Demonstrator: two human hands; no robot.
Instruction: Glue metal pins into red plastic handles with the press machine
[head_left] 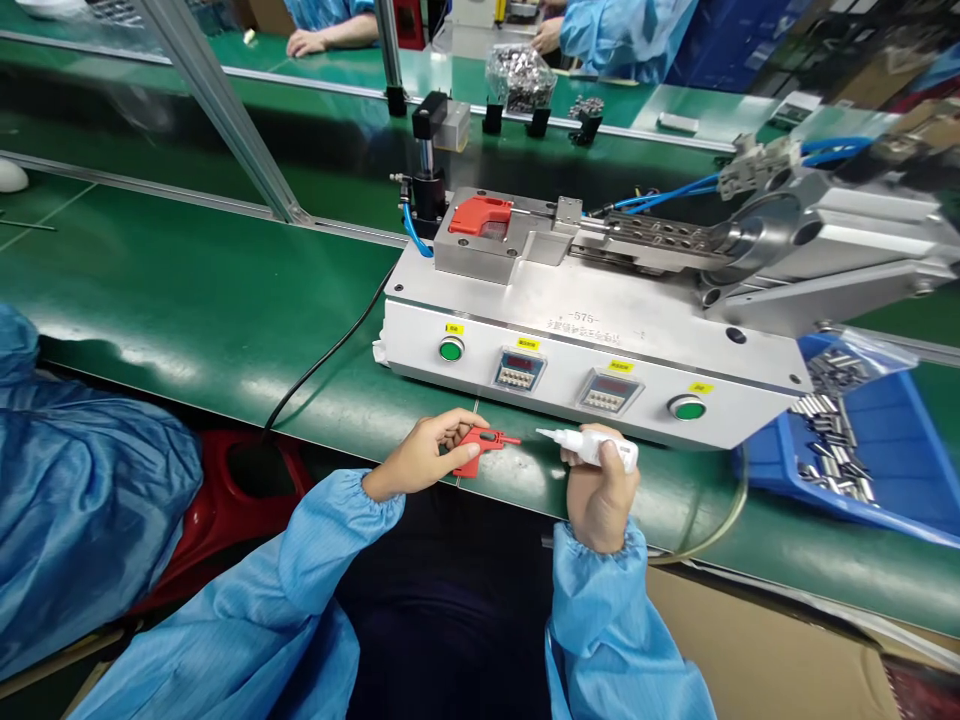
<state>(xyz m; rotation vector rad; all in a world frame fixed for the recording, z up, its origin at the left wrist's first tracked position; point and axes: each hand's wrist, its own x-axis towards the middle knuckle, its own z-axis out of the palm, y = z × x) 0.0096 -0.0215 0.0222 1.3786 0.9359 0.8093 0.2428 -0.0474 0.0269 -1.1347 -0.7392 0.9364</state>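
My left hand (431, 455) is closed on a red pistol-shaped plastic part (474, 455), whose thin end points right. In my right hand (600, 490) is a small white squeeze bottle (600, 447) with a narrow tapered nozzle. The nozzle points left toward the tip of the red part, with a small gap between them. Both hands are over the front edge of the green table, just before a white bench machine (555, 345). Another red part (480, 214) of similar shape sits in the metal fixture (476, 262) on top of the machine.
Green buttons and two digital displays line the machine's front. A blue bin (911, 440) with metal cylinders stands to the right. A black cable (322, 355) runs off left. A co-worker's blue sleeve (82, 470) and a red stool (217, 500) are at left. Other people work across the bench.
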